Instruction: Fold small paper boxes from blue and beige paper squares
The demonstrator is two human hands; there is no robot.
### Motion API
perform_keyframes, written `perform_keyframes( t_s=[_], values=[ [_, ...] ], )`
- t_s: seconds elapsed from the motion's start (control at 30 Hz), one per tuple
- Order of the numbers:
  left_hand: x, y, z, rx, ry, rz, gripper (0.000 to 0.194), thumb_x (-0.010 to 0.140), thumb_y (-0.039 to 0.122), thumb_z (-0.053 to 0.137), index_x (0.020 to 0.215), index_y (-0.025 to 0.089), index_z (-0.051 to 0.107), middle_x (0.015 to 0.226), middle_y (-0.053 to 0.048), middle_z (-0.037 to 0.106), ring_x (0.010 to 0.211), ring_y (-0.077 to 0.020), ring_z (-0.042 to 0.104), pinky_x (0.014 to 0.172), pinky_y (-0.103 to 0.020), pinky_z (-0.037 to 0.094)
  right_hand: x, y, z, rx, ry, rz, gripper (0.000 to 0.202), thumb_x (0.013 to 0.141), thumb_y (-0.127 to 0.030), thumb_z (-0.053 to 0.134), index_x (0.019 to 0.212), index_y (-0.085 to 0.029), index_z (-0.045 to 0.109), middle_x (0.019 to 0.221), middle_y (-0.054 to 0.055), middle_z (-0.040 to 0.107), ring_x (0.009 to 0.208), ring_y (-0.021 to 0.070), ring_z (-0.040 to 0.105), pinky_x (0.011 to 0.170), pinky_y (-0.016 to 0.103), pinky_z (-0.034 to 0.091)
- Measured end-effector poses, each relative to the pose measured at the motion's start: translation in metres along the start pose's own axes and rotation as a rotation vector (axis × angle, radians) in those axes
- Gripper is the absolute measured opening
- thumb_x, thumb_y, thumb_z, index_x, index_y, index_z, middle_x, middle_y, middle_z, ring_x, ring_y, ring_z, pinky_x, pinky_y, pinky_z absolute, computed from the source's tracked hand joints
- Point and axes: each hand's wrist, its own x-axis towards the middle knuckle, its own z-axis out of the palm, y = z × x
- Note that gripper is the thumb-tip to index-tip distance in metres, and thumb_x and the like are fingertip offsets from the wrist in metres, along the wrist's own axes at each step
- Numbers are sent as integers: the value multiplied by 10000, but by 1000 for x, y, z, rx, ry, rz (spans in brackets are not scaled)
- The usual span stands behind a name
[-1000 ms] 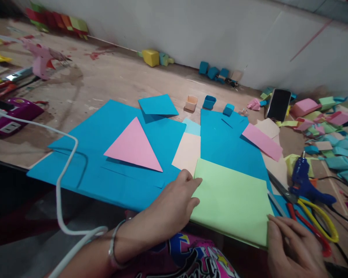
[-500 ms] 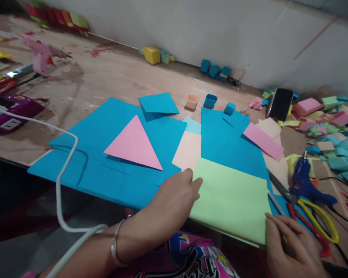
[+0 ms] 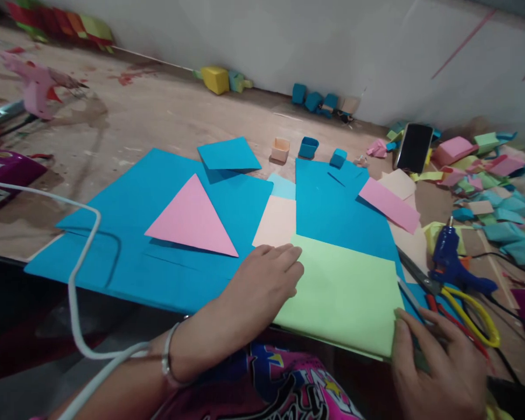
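A folded light green sheet (image 3: 343, 297) lies at the table's front edge, partly over a blue sheet (image 3: 336, 216). My left hand (image 3: 271, 277) rests at its left edge, fingers curled together. At the sheet's lower right corner, my right hand (image 3: 440, 356) pinches the paper between thumb and fingertips. A pink paper triangle (image 3: 195, 221) sits on the large blue sheets (image 3: 126, 204) to the left. Scissors with yellow and red handles (image 3: 468, 312) lie beside my right hand, partly hidden by it.
A blue glue gun (image 3: 452, 262), a phone (image 3: 415, 147) and many paper scraps (image 3: 499, 204) are on the right. A pink glue gun (image 3: 37, 87) stands at the far left. A white cable (image 3: 76, 268) hangs over the front edge. Small paper boxes (image 3: 280, 150) sit behind.
The view has shifted slightly, so most things appear further left. My left hand's fingers, pinched at the green sheet's edge before, now lie flatter. My right hand stays at the corner.
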Motion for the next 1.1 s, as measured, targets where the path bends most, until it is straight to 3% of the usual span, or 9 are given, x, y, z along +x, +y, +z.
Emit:
perform_keyframes(
  t_s=[0.17,0.27,0.37,0.47,0.57,0.7,0.8,0.93,1.1],
  values=[
    [6,0,-9,-36,-11,13,193,902,157,547,1084,217,574,1211,-74,593,1148,-249,534,911,-389,379,12,-20,-21,179,-225,-355,361,856,-237,638,1215,-276,643,1201,42,689,1125,287,628,962,465,435],
    [7,1,-11,28,-38,35,219,938,201,518,1138,260,584,1156,-69,602,1098,-241,551,848,-374,368,27,-31,-31,36,-270,-391,314,853,-316,659,1166,-292,666,1202,12,696,1291,359,496,1019,538,357],
    [8,3,-13,86,-53,46,210,958,239,503,1140,270,603,1133,-77,608,1069,-237,555,767,-350,358,37,-34,-36,68,-276,-405,235,875,-271,648,1106,-247,681,1177,25,707,1299,335,495,1020,515,388],
    [7,4,-13,117,-37,56,216,968,276,502,1156,275,609,1149,-80,608,1061,-238,555,726,-341,348,37,-42,-31,202,-324,-538,326,903,-276,616,1214,-178,627,1311,89,627,1334,309,462,1052,495,407],
    [6,4,-12,151,-14,64,227,974,293,498,1170,282,612,1181,-80,605,1062,-241,557,724,-339,348,26,-60,-16,226,-418,-692,531,920,-383,574,1387,-142,491,1479,126,452,1408,336,343,1130,577,303],
    [5,3,-12,191,-25,81,254,979,286,484,1204,273,602,1224,-96,600,1090,-251,548,722,-340,350,11,-72,-5,211,-546,-741,575,941,-370,527,1427,-82,425,1512,161,389,1422,332,314,1138,591,291],
    [6,1,-12,193,-40,91,260,974,282,492,1211,285,597,1239,-91,600,1093,-252,548,702,-333,340,26,-56,-4,280,-567,-736,511,945,-369,513,1381,-104,486,1491,147,433,1405,303,351,1131,555,327],
    [9,1,-13,187,-67,71,258,965,272,492,1193,297,609,1228,-86,610,1082,-260,553,669,-328,315,89,-11,14,329,-549,-514,343,982,-292,408,1220,-164,621,1293,115,624,1182,230,578,976,400,486],
    [10,2,-14,179,-71,69,253,958,258,493,1172,283,624,1209,-95,614,1052,-264,552,643,-330,288,155,23,52,-1,-909,-392,303,828,-337,633,1073,-159,636,1063,122,660,958,269,615,738,343,469]
  ],
)
